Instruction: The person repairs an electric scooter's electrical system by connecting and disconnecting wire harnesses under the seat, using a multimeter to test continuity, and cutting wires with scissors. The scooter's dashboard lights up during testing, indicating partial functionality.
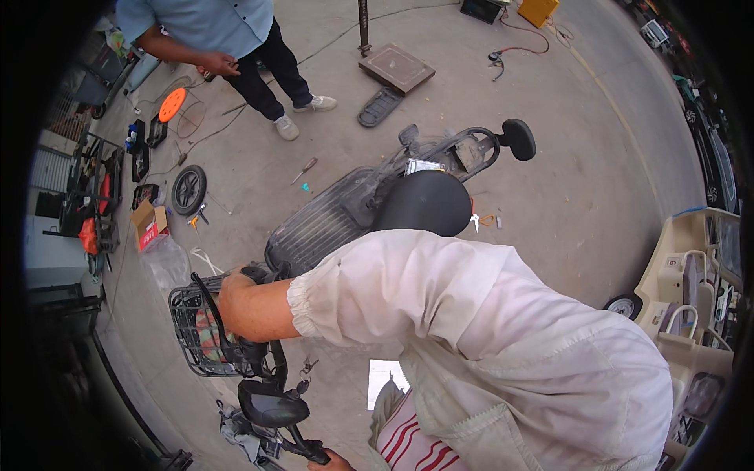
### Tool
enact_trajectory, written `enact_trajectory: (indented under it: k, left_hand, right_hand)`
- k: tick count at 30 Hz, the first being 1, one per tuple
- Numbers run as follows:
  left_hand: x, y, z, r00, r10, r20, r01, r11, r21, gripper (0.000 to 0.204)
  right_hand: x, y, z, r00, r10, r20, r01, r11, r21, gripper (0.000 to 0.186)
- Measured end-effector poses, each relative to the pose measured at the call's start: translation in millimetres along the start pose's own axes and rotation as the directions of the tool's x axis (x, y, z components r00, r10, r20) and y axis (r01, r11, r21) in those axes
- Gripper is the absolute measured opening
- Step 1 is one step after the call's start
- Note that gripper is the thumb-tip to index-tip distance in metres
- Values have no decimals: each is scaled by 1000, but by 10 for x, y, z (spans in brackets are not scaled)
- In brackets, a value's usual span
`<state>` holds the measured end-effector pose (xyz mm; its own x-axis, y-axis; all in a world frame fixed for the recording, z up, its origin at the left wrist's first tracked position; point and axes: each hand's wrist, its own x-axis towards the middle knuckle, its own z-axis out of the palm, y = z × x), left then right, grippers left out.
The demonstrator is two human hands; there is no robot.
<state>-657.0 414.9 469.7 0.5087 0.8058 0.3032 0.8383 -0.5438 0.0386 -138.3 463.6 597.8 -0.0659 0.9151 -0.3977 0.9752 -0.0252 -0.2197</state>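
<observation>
A black scooter stands in front of me, its basket (196, 334) and mirror (273, 404) at the left and its round seat (424, 204) in the middle. My right arm, in a white sleeve, reaches left across the view; my right hand (234, 297) is closed around the far side of the handlebar (279, 365), beside the basket, its fingers partly hidden. At the lower edge my left hand (334, 463) is closed on the near handlebar grip (314, 451); only part of it shows. Keys (308, 367) hang by the handlebar. Camouflage-patterned material (208, 334) lies in the basket.
A person (212, 31) in a blue shirt stands beyond the scooter. On the floor lie a screwdriver (305, 169), a wheel (188, 191), a cardboard box (149, 224) and cables. A platform scale (398, 67) stands at the back; a cream vehicle (667, 290) is at the right.
</observation>
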Motion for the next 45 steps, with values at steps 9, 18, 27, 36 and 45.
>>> enact_trajectory:
  k: [9,18,27,36,45]
  left_hand:
    - [-149,56,221,941,111,-320,69,861,503,31]
    - [15,39,-1,991,79,-109,-41,948,317,84]
    - [162,101,-97,990,109,-89,-89,975,205,85]
    - [144,78,-116,996,79,-40,-73,989,131,85]
    - [272,296,-225,984,155,-88,-135,969,205,76]
  right_hand:
    - [56,-17,-4,998,-24,62,24,1000,14,46]
    - [-144,-4,218,959,-88,-269,71,995,-75,20]
    - [-178,95,821,239,-210,-948,43,978,-205,13]
    - [-178,96,802,210,-208,-955,20,978,-208,13]
    - [-151,91,829,192,-206,-960,20,978,-206,13]
